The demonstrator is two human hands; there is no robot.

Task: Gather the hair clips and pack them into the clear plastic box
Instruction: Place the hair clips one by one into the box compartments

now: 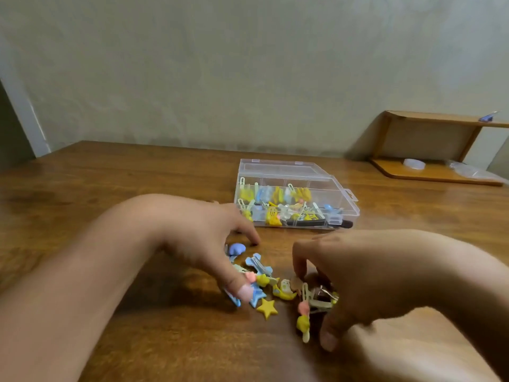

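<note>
Head view, step: gathering. Both hands work a loose heap of small pastel plastic hair clips at lower centre of the frame, on the brown wooden table.
Head view, left hand: arched over the left side of the heap, fingers curled down, thumb tip pressing on a blue star-shaped clip. Whether it really pinches a clip or only rakes, I cannot tell.
Head view, right hand: cupped over the right side of the heap, fingers bent around several clips; a grasp looks likely, but motion blur hides the contact.
Head view, box: clear plastic compartment box at centre frame, above the heap and well apart from it, lid open and lying back, compartments already part-filled with yellow and blue clips.
Head view, how to do it well: my judgement is to sweep both hands inward, bunch the clips and lift them together. A stray yellow star-shaped clip below the heap needs catching.
Head view, orientation: clips lie every which way. A cream clip with yellow and pink charms runs near vertical in the frame. The box's long axis runs left to right, front edge toward the hands.
</note>
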